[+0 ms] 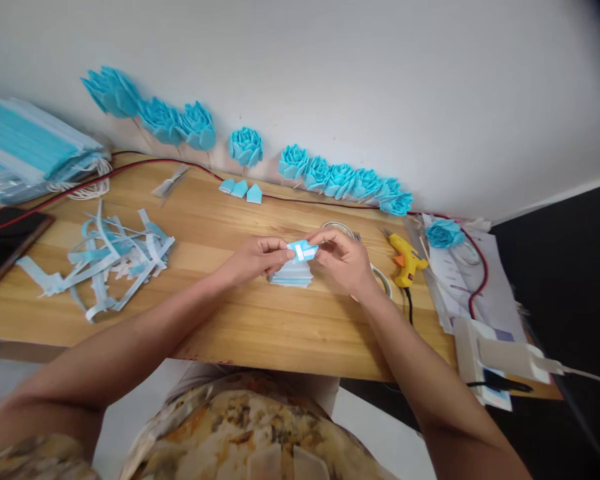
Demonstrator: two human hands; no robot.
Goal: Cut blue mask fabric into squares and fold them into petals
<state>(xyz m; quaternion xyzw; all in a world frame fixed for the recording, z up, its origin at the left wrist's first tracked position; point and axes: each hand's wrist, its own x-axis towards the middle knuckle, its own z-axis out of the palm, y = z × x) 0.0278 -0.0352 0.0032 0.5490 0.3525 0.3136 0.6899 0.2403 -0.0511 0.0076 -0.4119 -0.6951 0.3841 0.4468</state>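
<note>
Head view. Left hand (257, 257) and right hand (344, 259): fingertips of both pinched on one folded blue piece (303, 251), held between them just above the middle of the wooden table (260, 327).

- At 6 o'clock, directly beneath the piece: stack of blue squares (292, 275), lying flat.
- At 3 o'clock of the right hand, near: yellow glue gun (405, 257).
- At 9 o'clock, well apart: heap of cut blue strips (111, 261).
- At 11 o'clock: three folded petals (241, 191).
- At 12 to 2 o'clock, against the wall: row of blue flowers (341, 181).

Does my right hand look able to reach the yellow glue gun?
Probably yes: the glue gun lies close beside the right hand, nothing standing between, though that hand pinches the blue piece.
</note>
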